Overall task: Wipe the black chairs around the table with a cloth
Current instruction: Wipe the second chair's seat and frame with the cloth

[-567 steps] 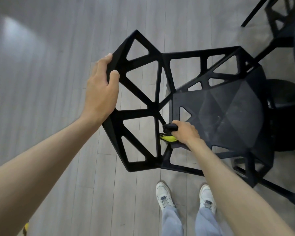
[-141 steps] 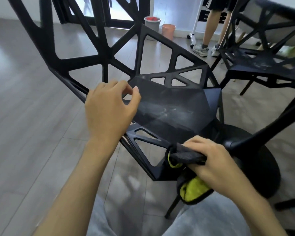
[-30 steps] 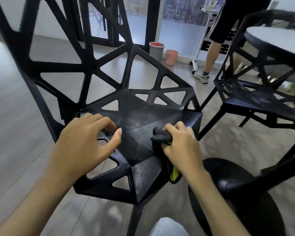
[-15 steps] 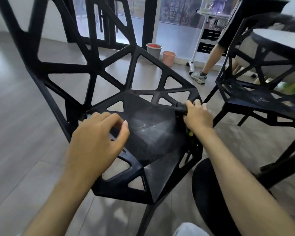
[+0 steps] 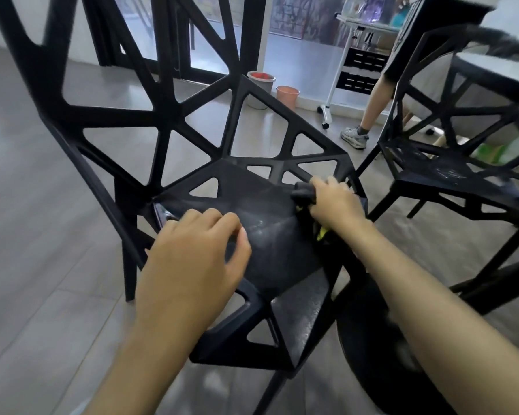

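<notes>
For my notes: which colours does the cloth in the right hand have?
The cloth is black with a yellow-green part, seen in the head view.

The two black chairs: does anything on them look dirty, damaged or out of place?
Both seats show pale smudges: on the near chair, around the middle of its seat, and on the second chair, whitish streaks. No break is visible. The right hand holds the cloth at the near seat's far right edge.

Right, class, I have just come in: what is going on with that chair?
A person is wiping a black chair. The right hand grips a dark cloth with a yellow underside at the seat's far right edge. The left hand rests on the seat's near left side, bracing it. A second black chair stands to the right, its seat visibly marked.
</notes>
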Demonstrator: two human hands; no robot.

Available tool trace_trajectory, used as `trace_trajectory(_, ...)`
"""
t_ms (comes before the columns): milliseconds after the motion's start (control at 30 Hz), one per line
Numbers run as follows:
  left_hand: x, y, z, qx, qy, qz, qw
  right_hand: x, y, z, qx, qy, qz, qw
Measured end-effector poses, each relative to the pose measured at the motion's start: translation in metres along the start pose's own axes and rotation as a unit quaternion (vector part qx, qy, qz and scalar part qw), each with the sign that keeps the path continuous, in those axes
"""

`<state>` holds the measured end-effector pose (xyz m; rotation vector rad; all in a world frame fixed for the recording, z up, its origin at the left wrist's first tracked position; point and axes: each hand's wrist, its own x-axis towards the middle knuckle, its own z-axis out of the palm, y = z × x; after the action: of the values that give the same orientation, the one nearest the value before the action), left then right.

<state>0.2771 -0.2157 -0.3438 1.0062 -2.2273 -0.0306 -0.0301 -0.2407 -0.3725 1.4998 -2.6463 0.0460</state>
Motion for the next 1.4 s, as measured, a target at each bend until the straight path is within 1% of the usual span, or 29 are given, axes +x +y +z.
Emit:
trace_trajectory(33,0.0,0.0,0.0,-0.002,0.006,-0.005,1.0,0.014,0.005,0.001,-0.002,0.002,0.02,1.0)
trace_trajectory(100,0.001,0.0,-0.001,-0.015,0.026,-0.018,0.999,0.023,0.003,0.004,-0.026,0.015,0.033,0.999)
trace_trajectory(167,0.002,0.0,-0.004,-0.037,0.032,-0.031,0.998,0.003,-0.017,0.003,-0.044,0.03,0.006,0.999)
trace_trajectory(233,0.002,0.001,-0.006,-0.055,0.017,-0.045,0.997,-0.04,-0.051,0.002,-0.033,0.027,-0.061,0.997)
trace_trajectory(333,0.003,-0.002,-0.004,-0.038,-0.008,-0.047,0.998,-0.104,-0.101,-0.004,0.025,0.016,-0.197,0.98)
trace_trajectory(367,0.003,-0.002,-0.002,-0.022,-0.019,-0.041,0.999,-0.11,-0.105,-0.006,0.05,0.002,-0.212,0.976)
trace_trajectory(433,0.001,-0.003,0.001,0.016,-0.044,-0.027,0.999,-0.099,-0.094,-0.008,0.087,-0.023,-0.188,0.978)
trace_trajectory(467,0.001,-0.003,0.002,0.033,-0.06,-0.022,0.997,-0.081,-0.082,-0.006,0.081,-0.017,-0.168,0.982)
trace_trajectory(567,0.0,-0.004,0.002,0.065,-0.115,-0.018,0.991,-0.007,-0.034,0.006,0.006,0.033,-0.07,0.997)
trace_trajectory(633,0.001,-0.006,-0.001,0.027,-0.094,-0.027,0.995,0.027,-0.012,0.009,0.005,0.027,-0.007,1.0)
trace_trajectory(700,0.007,-0.011,-0.011,-0.054,-0.049,-0.028,0.997,0.035,-0.009,0.012,0.004,0.024,0.011,1.0)
trace_trajectory(733,0.013,-0.017,-0.017,-0.08,-0.037,-0.02,0.996,0.031,-0.015,0.012,0.0,0.03,0.002,1.0)
trace_trajectory(767,0.023,-0.026,-0.024,-0.075,-0.026,0.005,0.997,0.021,-0.024,0.011,0.002,0.034,-0.018,0.999)
trace_trajectory(833,0.051,-0.05,-0.036,-0.013,0.006,0.077,0.997,-0.01,-0.049,0.01,0.013,0.03,-0.076,0.997)
trace_trajectory(867,0.065,-0.062,-0.041,0.008,0.017,0.092,0.996,-0.029,-0.065,0.01,0.019,0.028,-0.114,0.993)
trace_trajectory(933,0.087,-0.085,-0.043,0.019,0.018,0.09,0.996,-0.069,-0.098,0.006,0.05,0.037,-0.198,0.978)
trace_trajectory(967,0.093,-0.094,-0.04,0.018,0.006,0.08,0.997,-0.084,-0.111,0.005,0.07,0.039,-0.237,0.968)
trace_trajectory(1000,0.096,-0.101,-0.037,0.013,-0.01,0.071,0.997,-0.093,-0.119,0.004,0.086,0.032,-0.267,0.959)
trace_trajectory(1033,0.098,-0.106,-0.034,0.012,-0.025,0.07,0.997,-0.095,-0.12,0.004,0.097,0.018,-0.279,0.955)
trace_trajectory(1100,0.1,-0.11,-0.031,0.053,-0.069,0.088,0.992,-0.072,-0.107,0.005,0.1,-0.001,-0.249,0.963)
trace_trajectory(1133,0.1,-0.111,-0.03,0.085,-0.104,0.1,0.986,-0.052,-0.095,0.008,0.083,0.006,-0.22,0.972)
trace_trajectory(1200,0.1,-0.113,-0.029,0.128,-0.159,0.108,0.973,-0.008,-0.067,0.011,0.031,0.027,-0.138,0.99)
trace_trajectory(1233,0.1,-0.114,-0.029,0.135,-0.167,0.102,0.971,0.012,-0.055,0.012,0.022,0.034,-0.095,0.995)
trace_trajectory(1300,0.101,-0.114,-0.027,0.133,-0.153,0.085,0.975,0.038,-0.043,0.013,0.016,0.044,-0.034,0.998)
trace_trajectory(1333,0.101,-0.113,-0.026,0.127,-0.138,0.08,0.979,0.04,-0.047,0.014,0.008,0.049,-0.023,0.998)
trace_trajectory(1400,0.101,-0.111,-0.025,0.113,-0.111,0.073,0.985,0.027,-0.07,0.017,0.008,0.052,-0.045,0.998)
